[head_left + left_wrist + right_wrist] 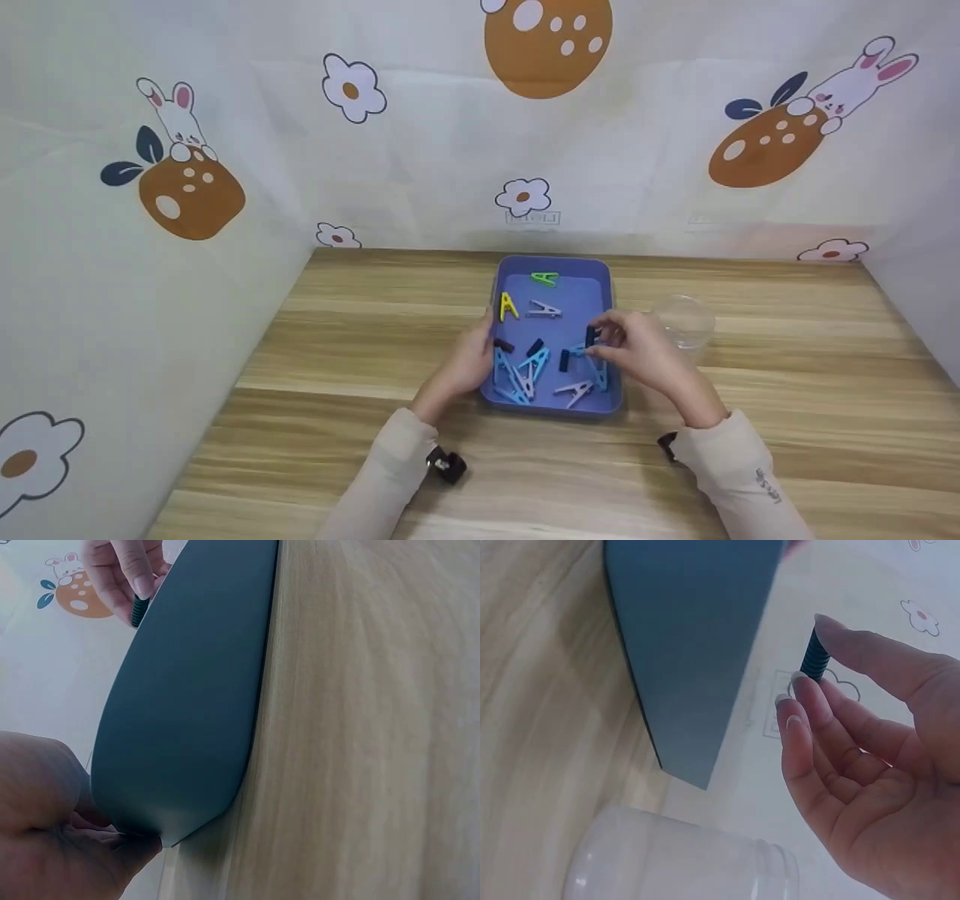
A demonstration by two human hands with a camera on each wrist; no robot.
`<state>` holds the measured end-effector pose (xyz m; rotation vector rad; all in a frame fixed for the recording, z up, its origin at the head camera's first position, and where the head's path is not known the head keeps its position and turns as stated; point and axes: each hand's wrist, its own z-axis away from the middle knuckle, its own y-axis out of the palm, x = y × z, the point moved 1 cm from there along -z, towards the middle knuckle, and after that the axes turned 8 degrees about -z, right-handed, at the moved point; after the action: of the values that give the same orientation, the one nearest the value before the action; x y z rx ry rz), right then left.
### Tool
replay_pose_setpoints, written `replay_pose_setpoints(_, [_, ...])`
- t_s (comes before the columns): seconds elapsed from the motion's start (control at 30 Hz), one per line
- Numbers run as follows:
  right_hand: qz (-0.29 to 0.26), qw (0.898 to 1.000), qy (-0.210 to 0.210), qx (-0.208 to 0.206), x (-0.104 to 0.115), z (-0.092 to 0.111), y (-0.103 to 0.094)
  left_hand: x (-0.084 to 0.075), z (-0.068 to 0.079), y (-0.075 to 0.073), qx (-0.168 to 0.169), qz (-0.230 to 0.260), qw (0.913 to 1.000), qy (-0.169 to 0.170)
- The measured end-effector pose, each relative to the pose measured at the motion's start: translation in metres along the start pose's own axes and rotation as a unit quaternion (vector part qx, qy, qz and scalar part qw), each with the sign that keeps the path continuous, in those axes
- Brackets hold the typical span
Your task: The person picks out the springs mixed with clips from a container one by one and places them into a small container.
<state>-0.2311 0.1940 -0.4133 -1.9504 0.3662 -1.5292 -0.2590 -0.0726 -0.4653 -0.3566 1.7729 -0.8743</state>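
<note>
Cylinder (pixel 815 658), dark and ridged, pinched at the right hand's fingertips (pixel 800 679), above the tray (pixel 553 409).

The head view is looking forward and down from farther off, framing the tray (pixel 581 298) toward 4 o'clock. The left and right wrist views are facing its walls closely from 9 and 3 o'clock, sharing the right hand (pixel 641 349); all 3 are including the patterned backdrop (pixel 525 150).

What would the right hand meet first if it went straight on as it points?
In the head view, probably the upper grey clip in the blue tray; the right hand looks raised, so it might pass above.
</note>
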Motion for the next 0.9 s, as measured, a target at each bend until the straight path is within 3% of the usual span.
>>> replay_pose_setpoints(0.33, [-0.003,0.999,0.030,-0.016,0.008,0.005,-0.019,0.000,0.001,-0.001,-0.002,0.007,1.0000,-0.002])
replay_pose_setpoints(0.9, [0.007,0.998,0.005,-0.054,0.005,0.010,-0.031,-0.001,0.001,0.001,-0.001,0.011,0.9999,-0.010])
